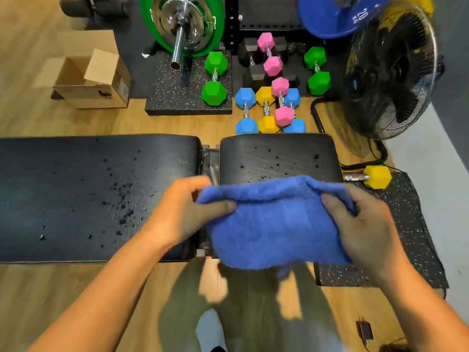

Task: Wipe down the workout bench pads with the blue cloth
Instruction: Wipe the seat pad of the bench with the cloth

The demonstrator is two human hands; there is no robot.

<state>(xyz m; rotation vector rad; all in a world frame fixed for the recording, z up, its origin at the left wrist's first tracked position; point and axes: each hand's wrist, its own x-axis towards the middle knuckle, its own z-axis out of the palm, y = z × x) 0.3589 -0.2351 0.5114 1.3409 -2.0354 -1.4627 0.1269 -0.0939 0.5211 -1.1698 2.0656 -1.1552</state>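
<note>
Left hand [182,212], right hand [365,224], fingers [218,207] tight on blue cloth [274,224] above wet bench pads [76,194]; dumbbells [266,107], fan [388,72] beyond.

Blue plate [330,19]: "20 KG" (turned sideways).

The fluffy blue cloth [274,224] hangs stretched between the left hand [185,212] and right hand [363,224], pinched at its top corners. Droplets speckle both black pads: the long back pad [76,194] lies left of the left hand, the short seat pad [279,156] beyond both.

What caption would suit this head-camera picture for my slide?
Left hand and right hand hold the blue cloth over the speckled short bench pad.
</note>
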